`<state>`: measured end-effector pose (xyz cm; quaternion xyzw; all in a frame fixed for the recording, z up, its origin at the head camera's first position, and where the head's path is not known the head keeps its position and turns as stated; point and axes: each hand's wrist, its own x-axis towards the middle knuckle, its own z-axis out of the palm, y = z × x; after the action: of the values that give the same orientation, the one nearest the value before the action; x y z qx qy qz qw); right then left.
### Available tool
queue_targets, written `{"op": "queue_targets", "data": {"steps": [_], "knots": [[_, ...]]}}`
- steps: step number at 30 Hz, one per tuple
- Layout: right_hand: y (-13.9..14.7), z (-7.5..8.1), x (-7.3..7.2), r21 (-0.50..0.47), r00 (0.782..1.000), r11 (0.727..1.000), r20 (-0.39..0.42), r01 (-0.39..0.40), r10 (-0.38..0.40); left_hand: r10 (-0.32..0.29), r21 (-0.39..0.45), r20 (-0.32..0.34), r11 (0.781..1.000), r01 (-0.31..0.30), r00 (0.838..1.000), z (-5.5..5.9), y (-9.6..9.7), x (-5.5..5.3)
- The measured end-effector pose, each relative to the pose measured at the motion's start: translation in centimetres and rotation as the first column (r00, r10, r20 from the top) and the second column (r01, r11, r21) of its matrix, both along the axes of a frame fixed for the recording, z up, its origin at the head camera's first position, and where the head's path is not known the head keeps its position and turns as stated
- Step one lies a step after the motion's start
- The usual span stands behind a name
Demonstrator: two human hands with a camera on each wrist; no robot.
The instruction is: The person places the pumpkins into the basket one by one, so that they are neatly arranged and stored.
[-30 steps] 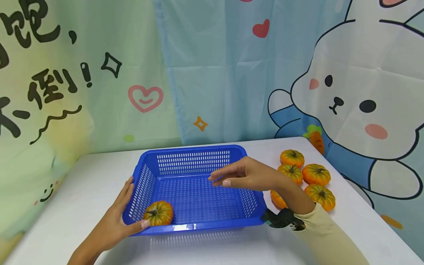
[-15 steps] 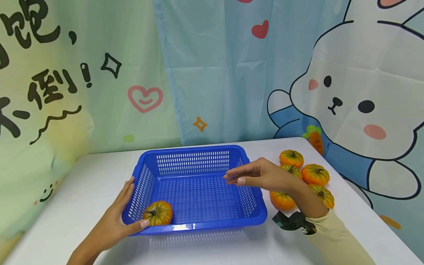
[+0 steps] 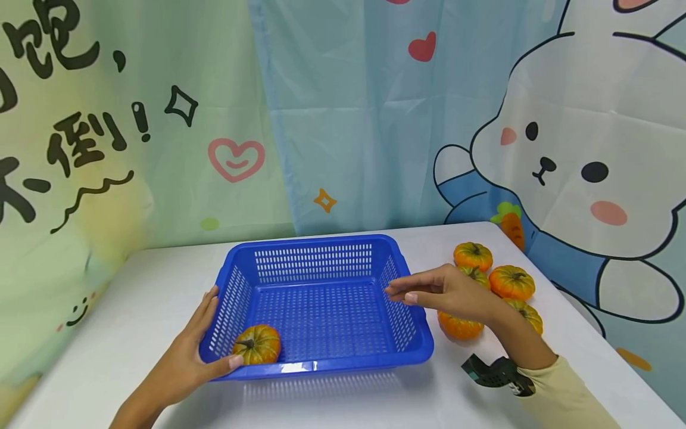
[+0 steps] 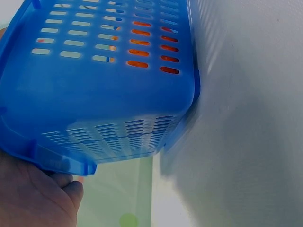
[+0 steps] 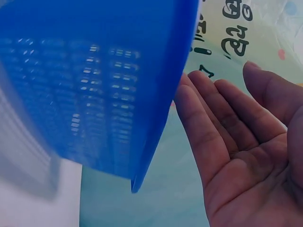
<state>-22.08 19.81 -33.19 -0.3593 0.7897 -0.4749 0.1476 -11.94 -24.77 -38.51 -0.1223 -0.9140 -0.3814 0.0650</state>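
A blue plastic basket (image 3: 343, 364) with slotted sides sits on the white table in the head view. My left hand (image 3: 181, 358) holds its near left corner, thumb over the front rim and fingers along the left side. Inside that corner lies a small orange pumpkin (image 3: 257, 344), whose orange shows through the slots of the basket wall (image 4: 99, 92) in the left wrist view. My right hand (image 3: 447, 291) hovers above the basket's right rim, fingers extended and holding nothing. In the right wrist view its palm (image 5: 251, 175) is bare beside the blue wall.
Several more pumpkins (image 3: 511, 282) lie grouped on the table (image 3: 107, 333) right of the basket, some partly hidden behind my right hand and forearm. A printed curtain (image 3: 343, 119) hangs behind the table. A dark wrist device (image 3: 498, 374) sits at my right wrist.
My right hand has moved rightward from over the middle of the basket to its right rim, nearer the loose pumpkins. My left hand, the basket and the pumpkin inside have stayed put.
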Motion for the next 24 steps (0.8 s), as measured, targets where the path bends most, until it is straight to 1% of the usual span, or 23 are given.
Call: {"op": "queue_targets", "data": {"steps": [3, 7, 14, 19, 24], "knots": [[0.6, -0.4, 0.2, 0.014, 0.999, 0.999, -0.005, 0.043, -0.043, 0.001, -0.002, 0.003, 1.000, -0.001, 1.000, 0.0, 0.0, 0.0], [1.3, -0.6, 0.7, 0.025, 0.995, 0.995, 0.021, 0.093, -0.093, -0.002, -0.001, 0.002, 1.000, 0.002, 1.000, 0.1, 0.1, 0.0], [2.6, -0.6, 1.5, 0.037, 0.975, 0.977, 0.066, 0.208, -0.210, 0.002, -0.002, 0.006, 1.000, -0.002, 1.000, 0.1, 0.1, 0.0], [3.5, -1.0, 1.8, 0.030, 0.970, 0.971, 0.057, 0.237, -0.238, 0.014, -0.015, 0.017, 1.000, -0.014, 1.000, 0.1, 0.1, -0.1], [4.5, -1.4, 2.3, 0.001, 0.963, 0.964, 0.048, 0.267, -0.266, 0.015, -0.019, 0.018, 1.000, -0.015, 1.000, 0.0, 0.1, -0.1]]}}
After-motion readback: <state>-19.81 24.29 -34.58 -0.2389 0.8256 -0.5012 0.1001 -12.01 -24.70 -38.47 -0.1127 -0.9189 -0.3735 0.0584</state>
